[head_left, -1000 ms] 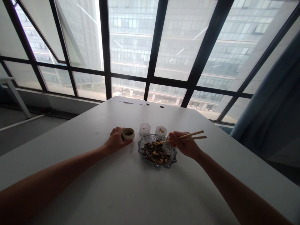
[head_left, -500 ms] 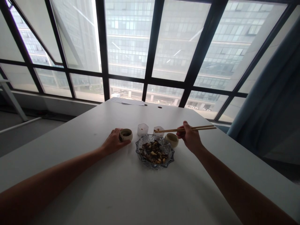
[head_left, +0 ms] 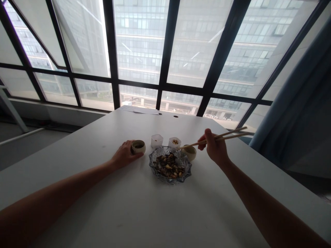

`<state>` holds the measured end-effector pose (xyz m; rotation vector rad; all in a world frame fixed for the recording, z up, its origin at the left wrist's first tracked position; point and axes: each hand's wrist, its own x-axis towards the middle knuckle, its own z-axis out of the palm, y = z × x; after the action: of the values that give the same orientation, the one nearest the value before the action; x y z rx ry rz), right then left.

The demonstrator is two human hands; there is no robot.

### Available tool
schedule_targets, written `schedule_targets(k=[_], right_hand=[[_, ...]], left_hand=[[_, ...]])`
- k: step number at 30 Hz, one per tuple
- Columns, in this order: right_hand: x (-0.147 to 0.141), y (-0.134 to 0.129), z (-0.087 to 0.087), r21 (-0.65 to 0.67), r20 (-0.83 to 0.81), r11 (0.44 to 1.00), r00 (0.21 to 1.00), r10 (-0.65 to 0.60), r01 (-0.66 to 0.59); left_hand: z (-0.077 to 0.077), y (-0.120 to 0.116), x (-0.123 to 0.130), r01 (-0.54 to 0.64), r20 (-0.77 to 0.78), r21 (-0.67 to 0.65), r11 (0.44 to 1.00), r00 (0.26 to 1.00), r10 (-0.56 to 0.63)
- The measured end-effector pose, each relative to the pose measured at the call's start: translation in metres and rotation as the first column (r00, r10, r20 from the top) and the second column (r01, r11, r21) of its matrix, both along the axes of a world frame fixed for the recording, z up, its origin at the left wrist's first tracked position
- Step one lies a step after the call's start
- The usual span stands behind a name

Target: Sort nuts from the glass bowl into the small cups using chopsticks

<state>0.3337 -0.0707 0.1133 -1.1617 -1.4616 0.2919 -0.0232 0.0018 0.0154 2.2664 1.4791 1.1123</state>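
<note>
Two thin chopsticks [head_left: 192, 144] are held above the white table [head_left: 129, 206], pinched between the thumb and fingers of the right hand [head_left: 216, 148]; their tips are pointed to the left, over the space between the glass bowl [head_left: 161, 176] and the right cup [head_left: 191, 155]. They should be light and stiff, probably of wood, so little slipping is expected, and they are best gripped around the middle, as is done now. By the left hand [head_left: 125, 154], the left cup [head_left: 139, 151] is clasped around its side, with the thumb laid along the front. This cup is judged to be light but fragile, and its rounded belly is the safest place for holding. The bowl looks heavier and is brittle at its pointed edge. In appearance, the chopsticks are pale yellow-brown and straight, slightly parted at the back; the cup is cream-coloured, with a darker inside. Whether anything is nipped by the tips cannot be told, as they are too small in the view.
</note>
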Motion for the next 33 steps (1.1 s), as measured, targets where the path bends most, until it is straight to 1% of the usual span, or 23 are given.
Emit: schedule_targets(k=[2,4,5,7,9,12,15,17,19,21,22,23,24,26,28,31,33], right_hand=[[-0.002,-0.007,0.009,-0.170,0.028,0.982,0.996,0.090,-0.084],[-0.005,-0.012,0.013,-0.328,0.069,0.931,0.979,0.191,-0.158],[-0.008,-0.014,0.012,-0.381,0.081,0.906,0.969,0.232,-0.185],[-0.015,-0.014,0.007,-0.435,0.083,0.871,0.953,0.290,-0.228],[-0.023,-0.012,-0.002,-0.433,0.064,0.860,0.942,0.329,-0.271],[-0.031,-0.009,-0.013,-0.361,0.070,0.882,0.935,0.348,-0.302],[-0.030,-0.008,-0.014,-0.268,0.086,0.921,0.945,0.315,-0.283],[-0.027,-0.009,-0.012,-0.254,0.038,0.926,0.954,0.299,-0.280],[-0.028,-0.010,-0.010,-0.326,-0.012,0.892,0.945,0.328,-0.314],[-0.034,-0.012,-0.011,-0.424,-0.045,0.829,0.923,0.383,-0.364],[-0.038,-0.013,-0.013,-0.450,-0.053,0.806,0.913,0.405,-0.384],[-0.042,-0.014,-0.016,-0.449,-0.053,0.803,0.909,0.414,-0.392],[-0.046,-0.015,-0.019,-0.424,-0.042,0.817,0.910,0.412,-0.390],[-0.051,-0.015,-0.022,-0.350,0.014,0.866,0.922,0.387,-0.358],[-0.048,-0.015,-0.020,-0.280,0.064,0.909,0.938,0.340,-0.310],[-0.033,-0.015,-0.008,-0.220,0.039,0.946,0.967,0.251,-0.237],[-0.022,-0.014,0.002,-0.248,0.020,0.947,0.977,0.214,-0.202]], left_hand=[[0.000,0.000,0.000,-0.001,-0.011,-0.014,1.000,1.000,0.001],[0.001,-0.001,0.000,-0.001,-0.014,-0.021,1.000,1.000,0.001],[0.001,-0.001,0.000,-0.001,-0.012,-0.021,1.000,1.000,0.001],[0.001,-0.001,0.001,-0.001,-0.004,-0.018,1.000,1.000,0.001],[0.001,0.000,0.000,-0.003,-0.001,-0.019,1.000,1.000,0.003],[0.000,0.000,0.000,0.000,-0.013,-0.020,1.000,1.000,0.000],[0.000,0.000,-0.001,-0.002,-0.029,-0.015,1.000,1.000,0.002],[-0.001,0.000,0.000,-0.009,-0.027,-0.010,1.000,1.000,0.009],[-0.001,0.000,0.000,-0.011,-0.019,-0.004,1.000,1.000,0.011],[-0.002,0.000,0.000,-0.008,-0.015,-0.004,1.000,1.000,0.008],[-0.002,0.000,0.000,-0.007,-0.016,-0.007,1.000,1.000,0.007],[-0.002,0.000,0.000,-0.008,-0.018,-0.010,1.000,1.000,0.008],[-0.002,0.000,0.000,-0.009,-0.020,-0.012,1.000,1.000,0.009],[-0.002,0.000,0.000,-0.009,-0.021,-0.011,1.000,1.000,0.009],[-0.001,0.000,0.000,-0.010,-0.015,-0.005,1.000,1.000,0.010],[-0.001,0.000,0.001,-0.013,-0.003,-0.009,1.000,1.000,0.013],[-0.002,0.000,0.001,-0.013,-0.006,-0.016,1.000,1.000,0.013]])
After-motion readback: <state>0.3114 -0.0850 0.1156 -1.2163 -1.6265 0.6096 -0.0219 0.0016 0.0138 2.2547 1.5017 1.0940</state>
